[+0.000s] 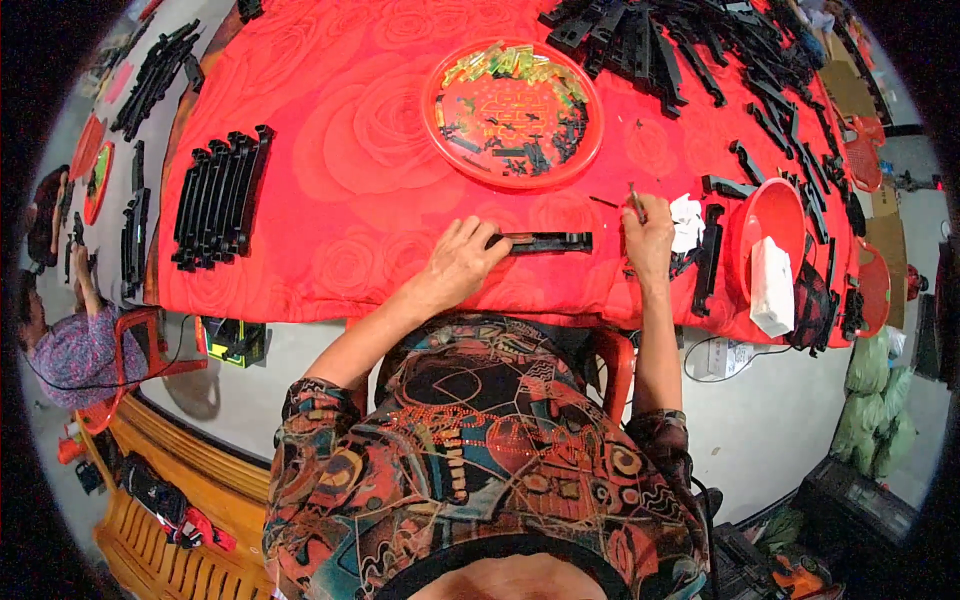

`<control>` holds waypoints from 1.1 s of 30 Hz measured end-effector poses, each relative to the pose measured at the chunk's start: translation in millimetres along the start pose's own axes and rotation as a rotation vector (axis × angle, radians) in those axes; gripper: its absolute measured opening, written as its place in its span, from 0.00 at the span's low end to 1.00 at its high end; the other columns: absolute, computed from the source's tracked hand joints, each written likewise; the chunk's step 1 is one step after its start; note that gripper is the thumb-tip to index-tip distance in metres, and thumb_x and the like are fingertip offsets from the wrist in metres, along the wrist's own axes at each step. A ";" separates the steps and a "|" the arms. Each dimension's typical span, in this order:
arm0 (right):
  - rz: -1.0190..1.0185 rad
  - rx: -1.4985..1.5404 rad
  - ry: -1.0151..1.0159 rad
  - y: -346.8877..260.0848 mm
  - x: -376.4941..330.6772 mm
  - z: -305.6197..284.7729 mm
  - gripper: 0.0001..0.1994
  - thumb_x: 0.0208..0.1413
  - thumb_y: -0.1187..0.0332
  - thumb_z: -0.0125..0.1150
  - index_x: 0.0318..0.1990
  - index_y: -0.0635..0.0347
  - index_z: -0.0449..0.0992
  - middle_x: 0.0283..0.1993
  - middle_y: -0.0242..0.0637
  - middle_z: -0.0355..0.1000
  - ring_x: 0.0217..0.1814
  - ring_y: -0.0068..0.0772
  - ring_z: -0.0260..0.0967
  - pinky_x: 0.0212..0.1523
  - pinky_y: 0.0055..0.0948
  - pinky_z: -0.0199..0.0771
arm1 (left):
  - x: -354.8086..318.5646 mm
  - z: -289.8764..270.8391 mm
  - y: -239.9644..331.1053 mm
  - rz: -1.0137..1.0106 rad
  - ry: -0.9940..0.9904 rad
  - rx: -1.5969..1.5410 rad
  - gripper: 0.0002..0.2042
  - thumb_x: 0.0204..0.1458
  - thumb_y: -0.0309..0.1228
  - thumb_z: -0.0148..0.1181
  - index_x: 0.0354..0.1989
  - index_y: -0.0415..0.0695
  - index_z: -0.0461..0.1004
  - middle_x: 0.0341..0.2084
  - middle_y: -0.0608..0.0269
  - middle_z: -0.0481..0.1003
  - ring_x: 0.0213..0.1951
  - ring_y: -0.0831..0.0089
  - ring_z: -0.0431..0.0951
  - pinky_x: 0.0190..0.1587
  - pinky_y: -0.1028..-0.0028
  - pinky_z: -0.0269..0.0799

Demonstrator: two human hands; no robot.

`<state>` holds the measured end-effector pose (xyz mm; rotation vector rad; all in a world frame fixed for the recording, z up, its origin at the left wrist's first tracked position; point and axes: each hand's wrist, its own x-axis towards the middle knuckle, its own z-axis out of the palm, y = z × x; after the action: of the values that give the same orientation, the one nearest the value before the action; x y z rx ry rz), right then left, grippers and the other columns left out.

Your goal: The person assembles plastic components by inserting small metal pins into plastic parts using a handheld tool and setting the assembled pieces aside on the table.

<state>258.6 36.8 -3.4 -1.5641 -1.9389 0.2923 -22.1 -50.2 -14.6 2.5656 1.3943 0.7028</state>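
Observation:
My left hand (462, 262) is closed around the left end of a long black plastic part (565, 242), which lies sideways on the red cloth; an orange-brown strip shows along its top near my fingers. To the right, apart from that part, my right hand (651, 238) pinches a small thin object (638, 206), too small to name. A short dark stick (604, 201) lies just left of it. Beyond both hands is a round red tray (436, 140) with small black pieces (535, 158) and yellowish clear pieces (510, 65).
Finished-looking black parts (222, 200) stand in a row at left. A large heap of black parts (640, 45) covers the far right. Near my right hand are crumpled white paper (686, 222), a red basin (768, 205) and a white tissue pack (771, 285). Another person (95, 345) sits at far left.

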 end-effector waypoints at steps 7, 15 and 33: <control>-0.020 -0.144 -0.053 3.1 -2.9 22.9 0.07 0.47 0.71 0.60 0.33 0.60 0.71 0.35 0.46 0.65 0.37 0.49 0.67 0.35 0.41 0.69 | 7.4 -15.9 10.0 0.013 0.128 -0.039 0.14 0.40 0.26 0.61 0.39 0.43 0.73 0.37 0.59 0.69 0.38 0.62 0.69 0.39 0.65 0.66; -0.012 0.244 -0.189 -49.4 -10.5 -18.2 0.06 0.48 0.73 0.59 0.32 0.63 0.70 0.28 0.44 0.67 0.30 0.46 0.68 0.31 0.40 0.67 | 21.5 -20.4 29.0 -0.210 0.313 -0.511 0.06 0.44 0.24 0.61 0.31 0.39 0.74 0.25 0.61 0.73 0.28 0.67 0.73 0.32 0.70 0.69; 0.335 0.792 -0.338 -87.9 -85.1 -3.1 0.07 0.47 0.74 0.64 0.34 0.61 0.73 0.31 0.26 0.68 0.27 0.17 0.65 0.30 0.19 0.66 | -10.4 -14.0 33.9 -0.642 -0.153 -1.325 0.09 0.53 0.30 0.57 0.23 0.40 0.72 0.17 0.70 0.70 0.21 0.83 0.68 0.23 0.81 0.64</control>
<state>198.9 -67.8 18.0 -1.3153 -1.4651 1.3534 -7.8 -79.2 5.6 1.0568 1.0056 0.8410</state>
